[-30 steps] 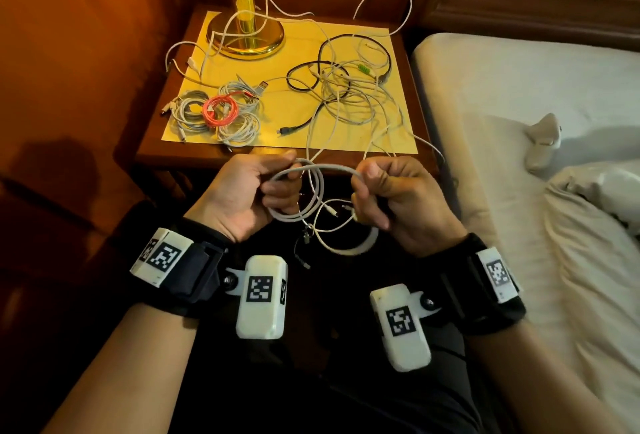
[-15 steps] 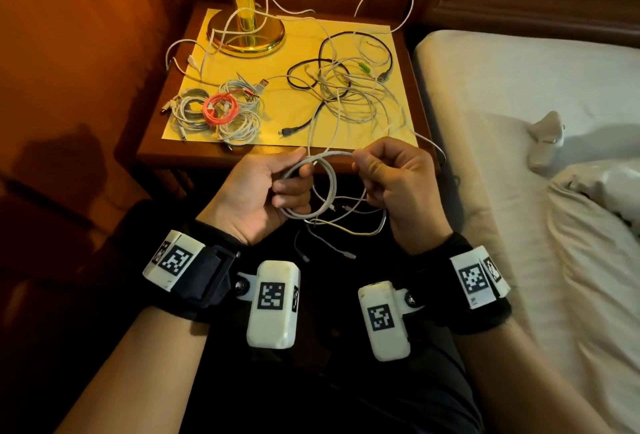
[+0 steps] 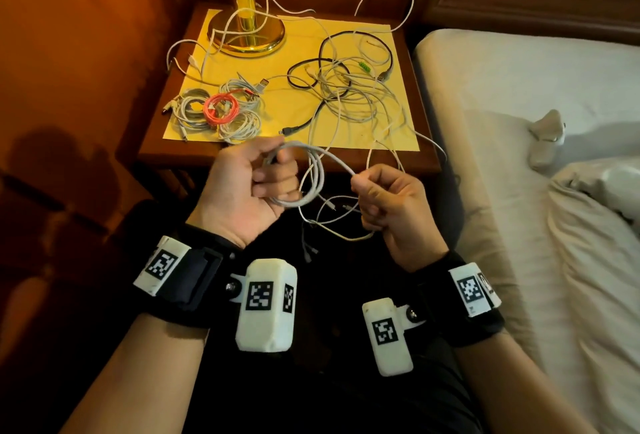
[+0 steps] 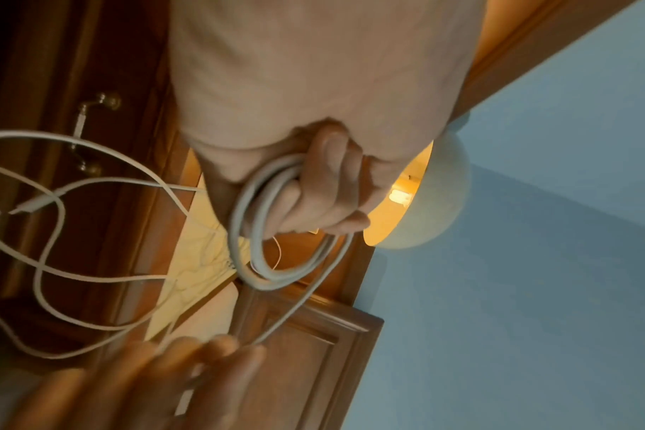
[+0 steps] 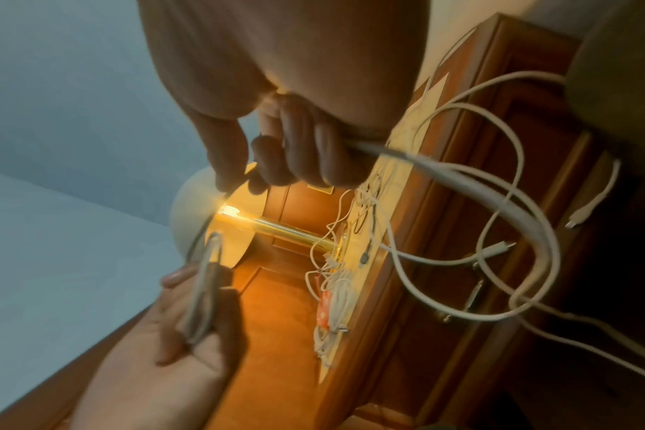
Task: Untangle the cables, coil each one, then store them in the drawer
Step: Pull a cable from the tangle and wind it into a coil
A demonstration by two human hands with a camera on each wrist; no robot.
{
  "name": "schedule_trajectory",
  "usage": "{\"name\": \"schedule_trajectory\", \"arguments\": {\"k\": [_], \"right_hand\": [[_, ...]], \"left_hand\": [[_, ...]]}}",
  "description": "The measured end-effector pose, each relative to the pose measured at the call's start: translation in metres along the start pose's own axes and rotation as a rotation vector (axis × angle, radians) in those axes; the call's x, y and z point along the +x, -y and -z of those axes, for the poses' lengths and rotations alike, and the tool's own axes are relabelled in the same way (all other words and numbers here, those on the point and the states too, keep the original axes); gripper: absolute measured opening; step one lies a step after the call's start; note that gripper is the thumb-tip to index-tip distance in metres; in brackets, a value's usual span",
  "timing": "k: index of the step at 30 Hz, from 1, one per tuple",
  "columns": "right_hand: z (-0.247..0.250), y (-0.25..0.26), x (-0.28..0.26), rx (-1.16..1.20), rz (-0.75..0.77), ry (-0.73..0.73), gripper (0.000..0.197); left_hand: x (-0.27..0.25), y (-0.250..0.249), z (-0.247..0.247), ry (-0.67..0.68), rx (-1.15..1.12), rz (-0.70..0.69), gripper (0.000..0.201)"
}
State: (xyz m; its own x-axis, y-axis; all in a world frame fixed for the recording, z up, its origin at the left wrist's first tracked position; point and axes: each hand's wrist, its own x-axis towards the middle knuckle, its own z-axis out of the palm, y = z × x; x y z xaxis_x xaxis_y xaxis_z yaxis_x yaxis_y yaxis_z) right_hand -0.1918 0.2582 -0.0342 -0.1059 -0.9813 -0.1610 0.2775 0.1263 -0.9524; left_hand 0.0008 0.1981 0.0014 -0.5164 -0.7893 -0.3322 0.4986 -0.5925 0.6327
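Observation:
My left hand grips a small coil of white cable in front of the nightstand; the left wrist view shows the loops hanging under curled fingers. My right hand pinches the same cable's free run a short way to the right, and the slack loops below it with loose plugs dangling. A tangle of white and black cables lies on the nightstand's right half. Several coiled cables, one of them orange, sit on its left half.
The wooden nightstand carries a yellow mat and a brass lamp base. Its drawer front with a brass handle is closed. A bed with white sheets runs along the right. Some cables hang over the nightstand's front edge.
Both hands have risen toward the nightstand edge. The right hand has drawn away to the right, stretching a length of cable out from the coil in the left hand.

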Motion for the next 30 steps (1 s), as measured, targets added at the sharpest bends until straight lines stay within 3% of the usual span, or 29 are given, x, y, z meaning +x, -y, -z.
{"name": "schedule_trajectory", "arguments": {"k": [8, 12, 14, 17, 20, 22, 26, 30], "right_hand": [[0.011, -0.016, 0.001, -0.049, 0.073, -0.196, 0.016], [-0.002, -0.015, 0.003, -0.230, 0.087, -0.310, 0.019], [-0.010, -0.013, 0.003, -0.396, 0.116, -0.280, 0.021], [-0.022, -0.006, -0.001, -0.626, 0.118, -0.107, 0.024], [-0.034, 0.002, -0.007, -0.703, 0.104, 0.151, 0.029], [-0.038, 0.009, -0.011, -0.630, 0.106, 0.234, 0.027], [-0.039, 0.018, -0.011, -0.446, 0.193, 0.182, 0.024], [-0.037, 0.022, -0.008, -0.321, 0.276, 0.037, 0.026]], "left_hand": [[-0.010, -0.016, 0.001, 0.043, -0.278, -0.297, 0.019], [-0.008, -0.016, -0.004, -0.040, -0.276, -0.413, 0.022], [-0.004, -0.015, -0.006, -0.129, -0.181, -0.473, 0.028], [0.001, -0.009, -0.011, -0.247, 0.072, -0.547, 0.028], [0.004, 0.001, -0.011, -0.266, 0.344, -0.533, 0.028], [0.003, 0.008, -0.011, -0.232, 0.483, -0.501, 0.028], [0.001, 0.016, -0.012, -0.157, 0.555, -0.427, 0.027], [-0.001, 0.027, -0.013, -0.129, 0.439, -0.318, 0.031]]}}
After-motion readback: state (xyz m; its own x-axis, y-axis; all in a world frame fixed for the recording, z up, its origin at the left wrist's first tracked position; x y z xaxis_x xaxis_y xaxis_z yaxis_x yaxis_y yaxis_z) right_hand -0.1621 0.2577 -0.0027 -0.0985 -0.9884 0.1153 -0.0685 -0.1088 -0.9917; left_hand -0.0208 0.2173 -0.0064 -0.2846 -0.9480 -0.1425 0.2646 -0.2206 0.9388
